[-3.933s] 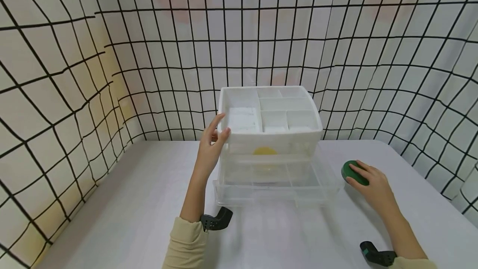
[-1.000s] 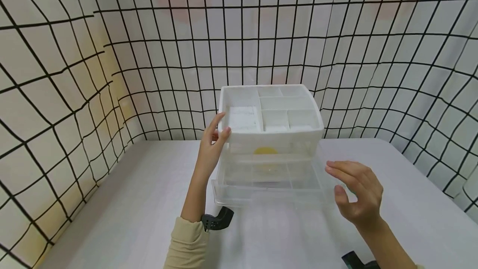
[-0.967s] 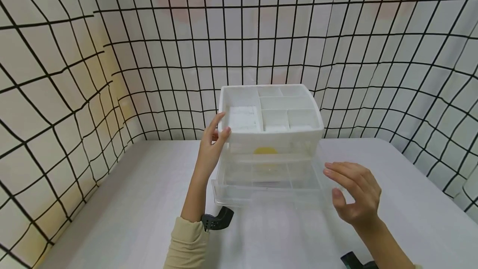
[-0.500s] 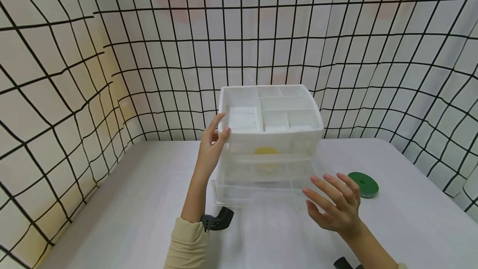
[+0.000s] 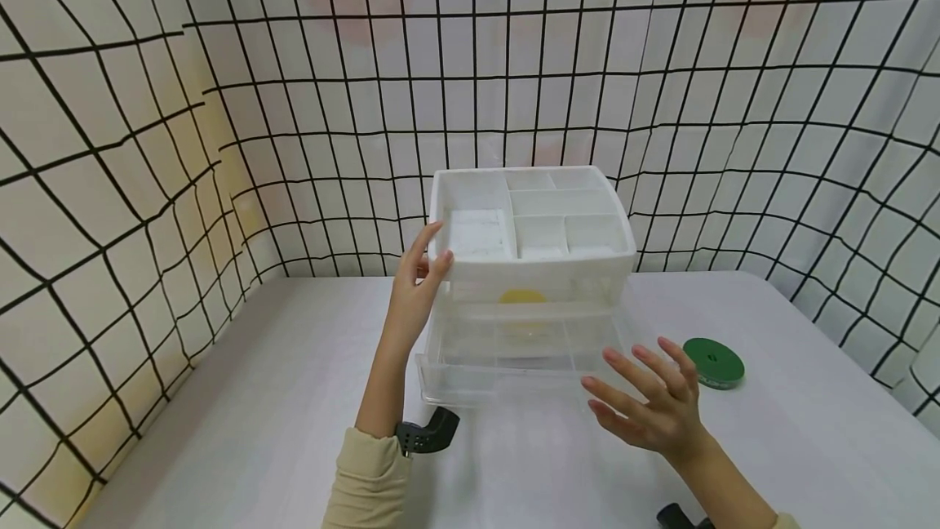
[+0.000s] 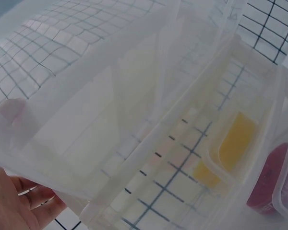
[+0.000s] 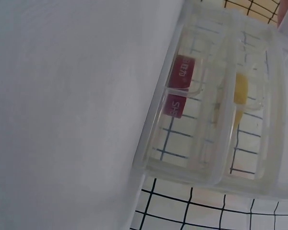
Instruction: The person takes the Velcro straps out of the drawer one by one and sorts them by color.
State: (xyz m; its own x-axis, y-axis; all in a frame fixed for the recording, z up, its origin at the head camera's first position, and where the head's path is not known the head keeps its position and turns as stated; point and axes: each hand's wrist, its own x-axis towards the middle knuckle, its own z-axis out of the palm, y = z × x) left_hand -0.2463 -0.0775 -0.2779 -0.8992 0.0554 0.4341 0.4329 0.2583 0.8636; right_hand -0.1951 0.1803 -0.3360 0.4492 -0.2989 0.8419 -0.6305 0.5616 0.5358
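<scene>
A white desktop drawer organizer (image 5: 536, 260) with an open-topped, divided tray stands mid-table. A clear divided drawer (image 5: 529, 349) sticks out at its front. My left hand (image 5: 413, 292) holds the organizer's left front corner, thumb on the front and forefinger along the side. My right hand (image 5: 654, 406) hovers by the clear drawer's right front corner, fingers spread and holding nothing. To its right, a green disc (image 5: 714, 362) with a small centre hole lies flat on the table. Through clear plastic in the right wrist view show a yellow item (image 7: 240, 88) and a dark red packet (image 7: 182, 72) with pale lettering.
Black wire mesh (image 5: 492, 88) encloses the white table (image 5: 294, 398) at the back and both sides. A pale rounded object (image 5: 927, 374) is partly visible at the right edge, by the mesh.
My right hand gripped the green disc at first, then let go of it and moved left towards the clear drawer, fingers spreading. The disc stays on the table. My left hand has hardly moved.
</scene>
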